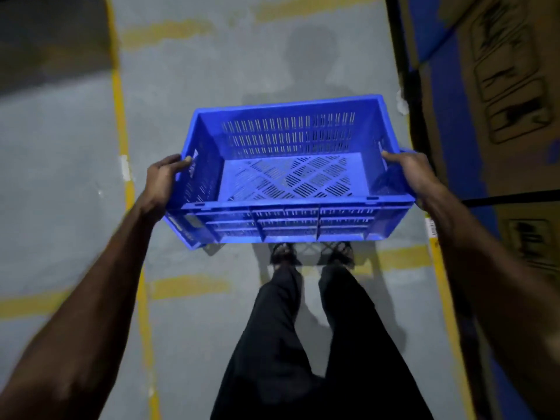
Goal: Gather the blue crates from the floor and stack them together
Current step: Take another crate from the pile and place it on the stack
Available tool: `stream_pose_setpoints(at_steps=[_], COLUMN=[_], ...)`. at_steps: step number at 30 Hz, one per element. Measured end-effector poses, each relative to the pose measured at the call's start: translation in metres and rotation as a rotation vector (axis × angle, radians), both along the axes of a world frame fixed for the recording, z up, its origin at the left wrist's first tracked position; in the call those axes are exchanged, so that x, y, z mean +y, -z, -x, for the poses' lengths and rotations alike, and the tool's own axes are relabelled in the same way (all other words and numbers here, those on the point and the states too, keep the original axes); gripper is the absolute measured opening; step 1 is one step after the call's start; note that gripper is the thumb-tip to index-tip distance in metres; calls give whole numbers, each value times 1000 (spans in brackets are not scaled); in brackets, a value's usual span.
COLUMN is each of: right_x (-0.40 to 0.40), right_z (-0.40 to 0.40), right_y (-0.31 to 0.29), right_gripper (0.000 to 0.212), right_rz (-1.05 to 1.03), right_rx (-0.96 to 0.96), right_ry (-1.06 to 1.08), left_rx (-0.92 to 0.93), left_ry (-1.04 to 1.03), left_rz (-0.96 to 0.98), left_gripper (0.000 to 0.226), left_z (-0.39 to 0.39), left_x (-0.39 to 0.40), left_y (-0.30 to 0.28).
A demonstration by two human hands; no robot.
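An empty blue slotted crate (288,177) hangs in the air above the floor, held level in front of me. My left hand (165,180) grips its left short end, thumb on the rim. My right hand (407,172) grips the right short end the same way. The crate's open top faces me, and its perforated bottom is bare. No other blue crate shows in this view.
Grey concrete floor (212,86) with worn yellow lines (121,122) lies below. My legs in dark trousers (303,344) and sandalled feet stand just under the crate. Stacked cardboard boxes (509,86) on blue racking line the right side.
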State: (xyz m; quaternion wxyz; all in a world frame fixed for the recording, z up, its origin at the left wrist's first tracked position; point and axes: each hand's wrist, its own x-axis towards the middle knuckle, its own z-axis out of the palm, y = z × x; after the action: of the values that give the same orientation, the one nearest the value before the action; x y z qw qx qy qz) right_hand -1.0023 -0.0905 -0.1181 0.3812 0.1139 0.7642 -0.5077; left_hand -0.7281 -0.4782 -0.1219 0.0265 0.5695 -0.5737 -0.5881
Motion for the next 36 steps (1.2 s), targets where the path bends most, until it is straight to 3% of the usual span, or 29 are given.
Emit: stream_pose_setpoints(at_steps=[2, 6, 13, 17, 21, 28, 36], right_x=[9, 27, 23, 11, -4, -41, -101], right_z=[-20, -54, -90, -93, -84, -98, -197], right_y=[-42, -106, -152, -162, -166, -172, -170], right_gripper=[10, 17, 29, 33, 43, 31, 38], right_rz=[45, 175, 332, 346, 317, 300, 203], right_rx=[-6, -39, -171, -227, -225, -274, -309], right_ry=[16, 51, -14, -109, -249, -509, -952], left_rx=[83, 212, 275, 290, 318, 357, 328], left_ry=[-11, -19, -198, -284, -399, -704, -1108], left_rz=[-53, -138, -186, -113, -48, 52, 156], left_gripper=[12, 31, 41, 33, 29, 25, 20], left_z=[-27, -83, -163, -195, -226, -293, -408], left_x=[18, 44, 67, 91, 129, 222, 363], left_y=[-43, -104, -134, -151, -168, -188, -183])
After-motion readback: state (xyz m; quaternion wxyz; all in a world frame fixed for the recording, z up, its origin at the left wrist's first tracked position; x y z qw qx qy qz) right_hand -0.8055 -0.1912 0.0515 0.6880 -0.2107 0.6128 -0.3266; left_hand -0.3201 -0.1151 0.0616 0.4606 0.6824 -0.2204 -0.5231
